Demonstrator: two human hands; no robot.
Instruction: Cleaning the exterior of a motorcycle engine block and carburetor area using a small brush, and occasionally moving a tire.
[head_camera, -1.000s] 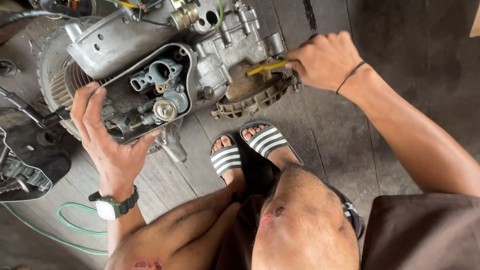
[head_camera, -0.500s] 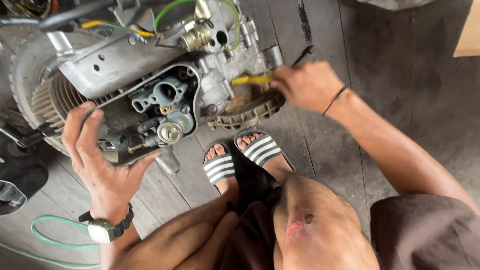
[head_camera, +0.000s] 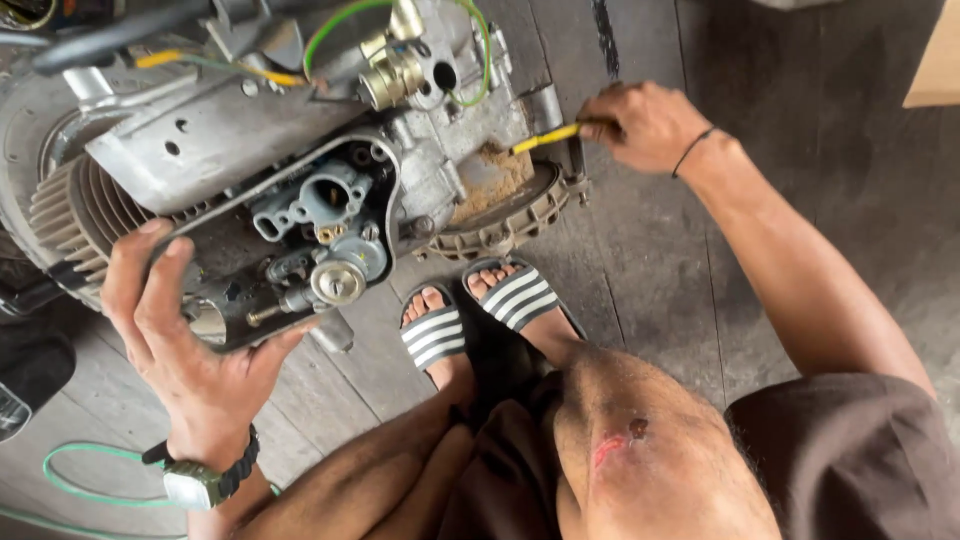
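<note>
Left hand (head_camera: 190, 350) braces the engine (head_camera: 290, 190); right hand (head_camera: 645, 125) grips a yellow tool (head_camera: 545, 138).

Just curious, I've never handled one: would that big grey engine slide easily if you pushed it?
Probably not. The engine looks like solid cast metal with cooling fins, so likely heavy. The left hand braces its edge, suggesting it could tip or shift. Its greasy-looking surface may be slippery.

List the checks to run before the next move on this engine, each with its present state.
1. Left hand braces the engine at the carburettor housing: ok.
2. Right hand grips the yellow-handled tool: ok.
3. Tool tip seated at the clutch-side cover: cannot tell, tip hidden.
4. Sandalled feet apart from the cover: ok, but close.
5. Green wire away from the tool: ok.
</note>
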